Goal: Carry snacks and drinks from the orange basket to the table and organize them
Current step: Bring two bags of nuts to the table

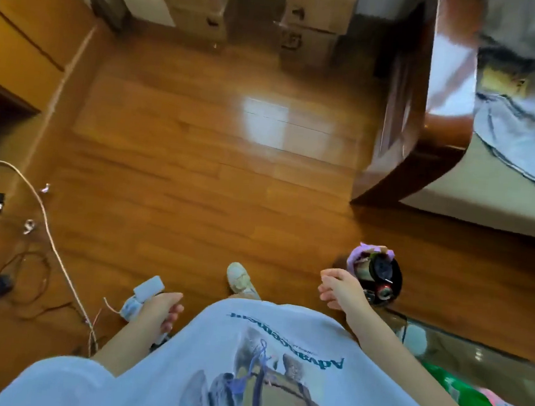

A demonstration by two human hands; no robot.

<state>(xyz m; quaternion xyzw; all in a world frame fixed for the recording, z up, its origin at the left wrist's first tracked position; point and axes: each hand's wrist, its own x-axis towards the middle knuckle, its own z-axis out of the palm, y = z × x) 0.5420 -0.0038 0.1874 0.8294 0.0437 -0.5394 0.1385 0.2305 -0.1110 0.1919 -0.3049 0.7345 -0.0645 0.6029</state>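
- One view only, from the person's head, tilted steeply down over the white shirt [245,363] at six o'clock.
- It faces forward across the wooden floor [182,163] toward cardboard boxes [312,12] at twelve (wide-angle, edges bowed).
- The body is close; the floor lies farther off.
- A glass table [473,347] corner enters at four o'clock.

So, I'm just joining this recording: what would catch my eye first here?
Likely the bright window glare on the wooden floor, dead centre. Next, the dark round container stuffed with cans and a purple packet beside the empty right hand, with a glass table edge at lower right. The left hand has a grip on a small white device.
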